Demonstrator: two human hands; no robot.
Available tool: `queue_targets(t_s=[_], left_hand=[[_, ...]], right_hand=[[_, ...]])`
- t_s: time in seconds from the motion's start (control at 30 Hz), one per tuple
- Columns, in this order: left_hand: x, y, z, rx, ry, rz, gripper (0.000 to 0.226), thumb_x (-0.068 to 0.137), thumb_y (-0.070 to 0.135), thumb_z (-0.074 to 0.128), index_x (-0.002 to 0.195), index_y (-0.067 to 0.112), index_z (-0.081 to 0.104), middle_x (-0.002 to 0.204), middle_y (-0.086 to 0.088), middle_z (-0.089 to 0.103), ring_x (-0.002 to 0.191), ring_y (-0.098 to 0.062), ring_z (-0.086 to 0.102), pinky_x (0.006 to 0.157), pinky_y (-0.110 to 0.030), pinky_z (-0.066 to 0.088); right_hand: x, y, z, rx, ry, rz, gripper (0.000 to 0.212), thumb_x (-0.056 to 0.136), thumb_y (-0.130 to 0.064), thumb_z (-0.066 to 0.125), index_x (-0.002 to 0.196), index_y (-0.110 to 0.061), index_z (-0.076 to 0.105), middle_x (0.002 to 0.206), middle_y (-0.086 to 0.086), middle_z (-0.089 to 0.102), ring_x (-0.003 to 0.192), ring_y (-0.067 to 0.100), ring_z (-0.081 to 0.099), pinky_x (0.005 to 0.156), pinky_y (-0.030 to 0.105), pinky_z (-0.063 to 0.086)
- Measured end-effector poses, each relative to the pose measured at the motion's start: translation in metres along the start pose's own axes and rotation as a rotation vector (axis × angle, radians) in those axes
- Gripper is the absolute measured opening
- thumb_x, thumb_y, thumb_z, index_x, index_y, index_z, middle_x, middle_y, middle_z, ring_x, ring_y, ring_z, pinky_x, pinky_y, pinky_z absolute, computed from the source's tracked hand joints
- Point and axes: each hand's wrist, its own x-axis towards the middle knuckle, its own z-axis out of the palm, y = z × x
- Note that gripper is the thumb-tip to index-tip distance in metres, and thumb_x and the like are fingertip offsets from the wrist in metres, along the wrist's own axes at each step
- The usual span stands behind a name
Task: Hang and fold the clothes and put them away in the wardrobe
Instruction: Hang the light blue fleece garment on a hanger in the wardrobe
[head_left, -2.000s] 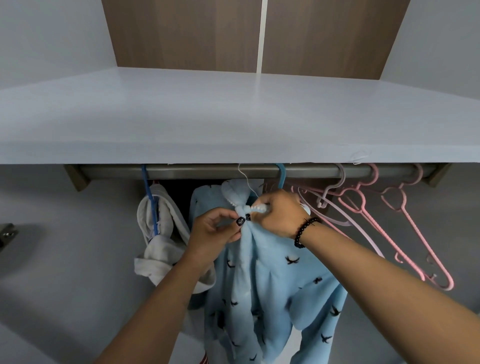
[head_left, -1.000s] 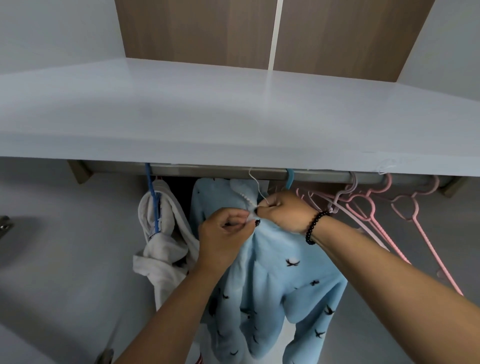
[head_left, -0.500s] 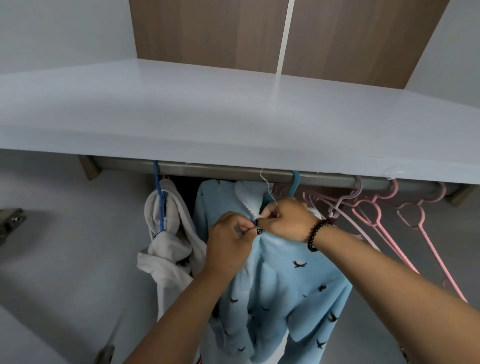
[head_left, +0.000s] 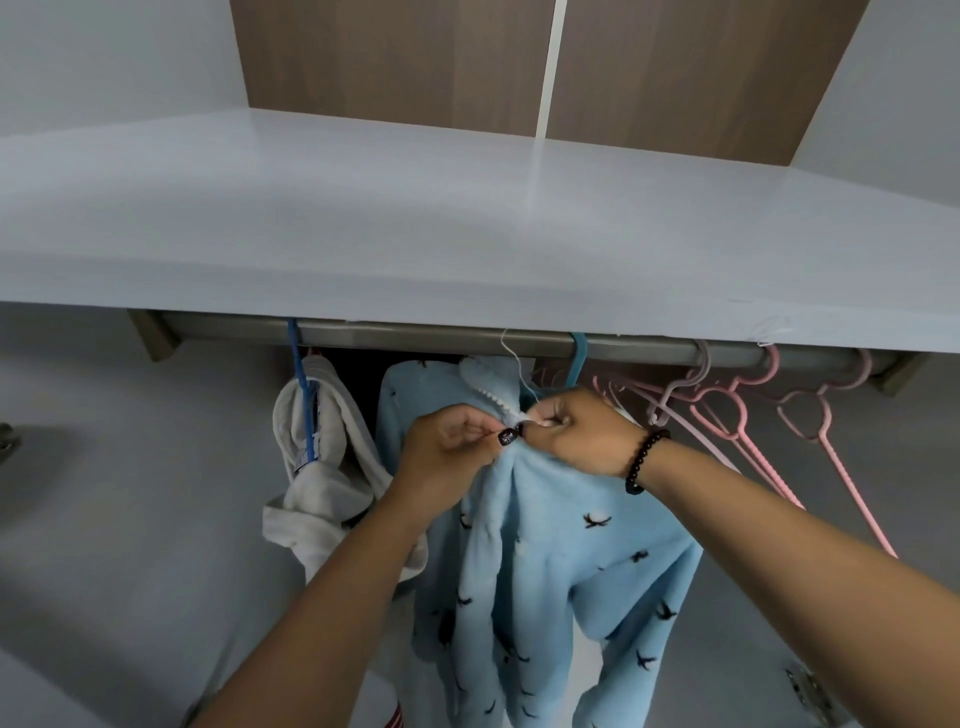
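Change: your two hands have closed in tighter at the collar since a second ago, and the view has tipped up a touch. The fleece top was already on the rail then, so you are fastening, not hanging.
Left hand: your left hand (head_left: 451, 446) is narrow, fingertips pinching the fabric edge and the small dark button (head_left: 508, 435) at the neck.
Right hand: your right hand (head_left: 579, 434) is curled in, pinching the white-trimmed collar edge from the other side, a black bead bracelet (head_left: 643, 461) on the wrist.
Task thing: the light blue fleece top with small black bird prints (head_left: 550, 561) hangs on a teal plastic hanger (head_left: 576, 358) from the grey metal rail (head_left: 415, 332), under the pale grey wardrobe shelf (head_left: 467, 228).
Meaning: I'd say one garment is nearly settled; once the neck is closed it should sit safely.
Textures: the fleece looks soft, thick and droopy, bunching into deep folds below your hands. The rail is smooth and round.
Neighbours: a white cloth garment (head_left: 322, 483) slumps on a blue hanger (head_left: 304, 410) just to the left. Thin empty pink plastic hangers (head_left: 737, 421) hang slanted to the right.
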Motion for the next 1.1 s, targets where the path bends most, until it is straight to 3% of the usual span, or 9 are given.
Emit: queue_targets(t_s=[0.07, 0.17, 0.33, 0.53, 0.63, 0.73, 0.8, 0.97, 1.1], left_hand=[[0.000, 0.003, 0.000, -0.082, -0.031, -0.064, 0.018, 0.081, -0.003, 0.071, 0.076, 0.014, 0.068, 0.067, 0.008, 0.070, 0.067, -0.003, 0.064, 0.064, -0.018, 0.052], [-0.001, 0.005, 0.000, -0.148, -0.074, -0.149, 0.016, 0.083, -0.006, 0.068, 0.080, 0.010, 0.068, 0.065, 0.008, 0.070, 0.064, -0.001, 0.064, 0.062, -0.014, 0.051], [0.000, 0.003, -0.002, -0.172, -0.151, -0.239, 0.017, 0.082, -0.004, 0.068, 0.081, 0.012, 0.070, 0.073, 0.003, 0.073, 0.071, -0.006, 0.067, 0.070, -0.018, 0.055], [0.002, 0.003, -0.003, -0.258, -0.143, -0.319, 0.014, 0.085, -0.003, 0.065, 0.083, 0.009, 0.072, 0.078, -0.001, 0.075, 0.077, -0.009, 0.070, 0.072, -0.019, 0.056], [0.004, 0.005, -0.004, -0.298, -0.149, -0.395, 0.013, 0.085, -0.002, 0.064, 0.085, 0.008, 0.072, 0.080, -0.003, 0.075, 0.079, -0.011, 0.070, 0.074, -0.020, 0.056], [0.006, 0.008, -0.006, -0.298, -0.174, -0.495, 0.009, 0.085, 0.000, 0.065, 0.086, 0.008, 0.071, 0.079, -0.002, 0.075, 0.078, -0.011, 0.069, 0.071, -0.020, 0.056], [0.007, 0.009, -0.006, -0.303, -0.208, -0.566, 0.007, 0.085, 0.002, 0.066, 0.085, 0.007, 0.070, 0.077, -0.001, 0.073, 0.077, -0.011, 0.067, 0.070, -0.019, 0.056], [0.004, 0.008, -0.008, -0.422, -0.206, -0.724, 0.011, 0.087, 0.001, 0.063, 0.078, 0.004, 0.069, 0.064, 0.000, 0.068, 0.056, -0.004, 0.063, 0.054, -0.015, 0.054], [0.002, 0.007, -0.010, -0.493, -0.177, -0.782, 0.014, 0.087, 0.000, 0.063, 0.075, 0.005, 0.069, 0.062, -0.001, 0.065, 0.054, -0.005, 0.061, 0.055, -0.014, 0.053]], right_hand=[[-0.002, 0.003, 0.002, 0.026, 0.013, -0.017, 0.030, 0.088, -0.027, 0.058, 0.064, -0.008, 0.058, 0.058, -0.005, 0.045, 0.048, 0.001, 0.038, 0.059, 0.016, 0.028], [-0.006, 0.003, 0.002, 0.034, 0.011, -0.063, 0.026, 0.090, -0.022, 0.057, 0.080, 0.000, 0.064, 0.062, -0.001, 0.050, 0.049, -0.001, 0.041, 0.056, 0.009, 0.031], [-0.013, 0.003, -0.002, -0.096, -0.010, -0.137, 0.030, 0.091, -0.013, 0.053, 0.069, 0.006, 0.050, 0.055, -0.004, 0.036, 0.047, 0.003, 0.038, 0.058, 0.004, 0.026], [-0.008, 0.001, 0.002, -0.184, -0.014, -0.139, 0.030, 0.094, -0.021, 0.047, 0.068, -0.007, 0.047, 0.056, -0.008, 0.038, 0.055, -0.001, 0.044, 0.074, 0.026, 0.024], [-0.009, 0.002, 0.004, -0.177, -0.001, -0.151, 0.032, 0.092, -0.024, 0.048, 0.073, 0.002, 0.051, 0.059, -0.003, 0.042, 0.055, 0.003, 0.041, 0.077, 0.028, 0.027], [-0.012, 0.005, 0.004, -0.196, -0.004, -0.220, 0.029, 0.090, -0.028, 0.050, 0.079, -0.003, 0.059, 0.070, 0.006, 0.056, 0.069, 0.006, 0.047, 0.083, 0.031, 0.030], [-0.014, 0.007, 0.005, -0.321, 0.025, -0.262, 0.024, 0.091, -0.028, 0.052, 0.084, -0.009, 0.064, 0.080, 0.003, 0.061, 0.083, 0.008, 0.047, 0.087, 0.034, 0.025], [-0.017, 0.007, 0.010, -0.583, 0.175, -0.479, 0.031, 0.080, -0.035, 0.038, 0.062, -0.014, 0.053, 0.063, -0.012, 0.041, 0.071, 0.008, 0.038, 0.070, 0.030, 0.014], [-0.014, 0.009, 0.016, -0.622, 0.191, -0.507, 0.029, 0.079, -0.035, 0.037, 0.063, -0.015, 0.051, 0.064, -0.011, 0.042, 0.072, 0.012, 0.043, 0.071, 0.030, 0.017]])
